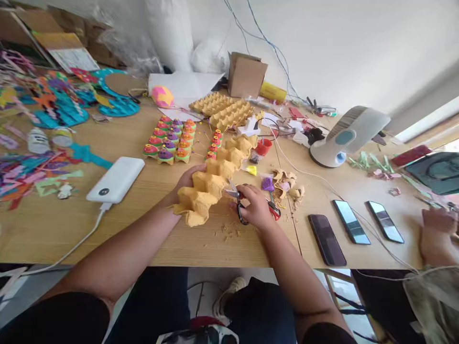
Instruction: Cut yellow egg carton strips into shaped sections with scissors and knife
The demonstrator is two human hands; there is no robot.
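A long strip of yellow egg carton is held above the table, its far end pointing away from me. My left hand grips it from the left side and beneath, with most fingers hidden behind the card. My right hand has its fingers through the handles of a pair of scissors. The blades are parted and touch or nearly touch the strip's right edge. Small yellow-brown card crumbs lie on the tabletop under the scissors. To the right rest several cut carton pieces.
Painted carton cups stand behind the strip, with uncut egg trays farther back. A white power bank lies left; phones and a white fan are right. Another person's hand is at the right edge.
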